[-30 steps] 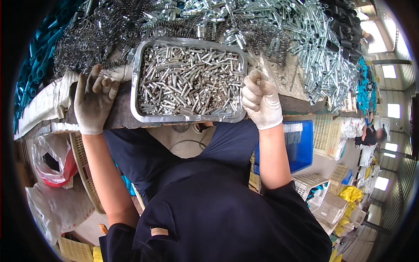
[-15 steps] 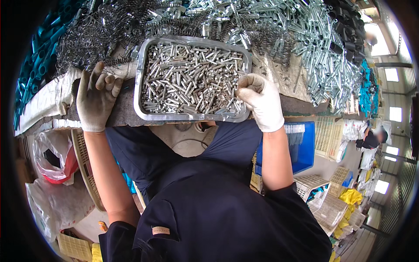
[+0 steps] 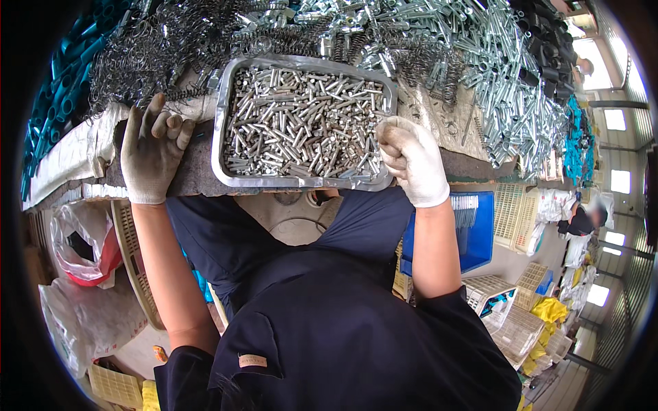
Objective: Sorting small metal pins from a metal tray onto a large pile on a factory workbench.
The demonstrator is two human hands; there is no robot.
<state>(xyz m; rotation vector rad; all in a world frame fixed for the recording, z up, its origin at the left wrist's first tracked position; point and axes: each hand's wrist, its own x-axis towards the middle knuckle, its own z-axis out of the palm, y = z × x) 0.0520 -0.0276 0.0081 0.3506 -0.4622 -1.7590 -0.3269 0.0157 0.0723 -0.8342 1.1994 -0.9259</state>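
Note:
A grey rectangular tray point(image 3: 219, 130) stands at the near edge of the workbench, heaped with short metal pins point(image 3: 301, 123). My right hand point(image 3: 417, 164), in a white glove with soiled fingertips, is at the tray's right rim. Its fingers are curled closed, and whatever they hold, if anything, is hidden. Left of the tray, my left hand point(image 3: 149, 157) is raised over the bench edge in a dirty glove. Its index finger points up, the others are partly bent and apart, and nothing shows in it.
Dark coil springs point(image 3: 157, 55) pile up behind the tray, with shiny metal tubes point(image 3: 514, 103) to the right. Teal tubes point(image 3: 65, 103) lie at far left. Below the bench are a blue bin point(image 3: 480, 233) and a plastic bag point(image 3: 86, 240). Another person point(image 3: 582, 220) is far right.
My right hand has shifted slightly to the right, and its fingers have curled in more tightly. The left hand and the tray have barely moved.

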